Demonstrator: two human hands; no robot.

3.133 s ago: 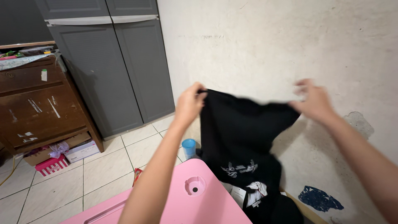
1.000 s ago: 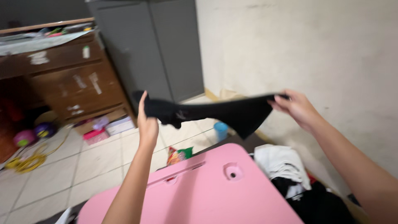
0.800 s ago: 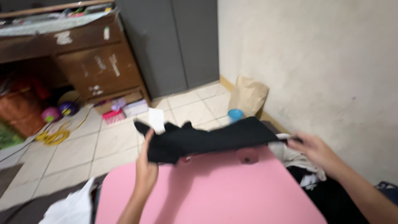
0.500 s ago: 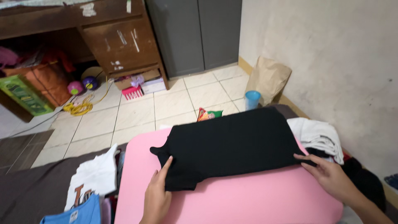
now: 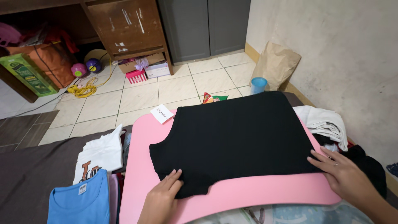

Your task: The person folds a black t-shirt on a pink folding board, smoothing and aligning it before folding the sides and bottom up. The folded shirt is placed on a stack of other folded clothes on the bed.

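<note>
Black T-shirt [image 5: 236, 141] spread flat on the pink surface [image 5: 265, 195], not yet folded.
Left hand [image 5: 162, 197] presses a sleeve, right hand [image 5: 344, 176] the far edge (both flat, open); white shirt [image 5: 101, 153] and blue shirt [image 5: 81, 203] lie beside.

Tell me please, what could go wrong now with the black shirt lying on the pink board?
The black folded cotton shirt overhangs the far edge of the flat pink board, so it might slide off. The left hand presses a bunched sleeve, perhaps setting a crease. The white paper tag at the board's edge could fall.
</note>
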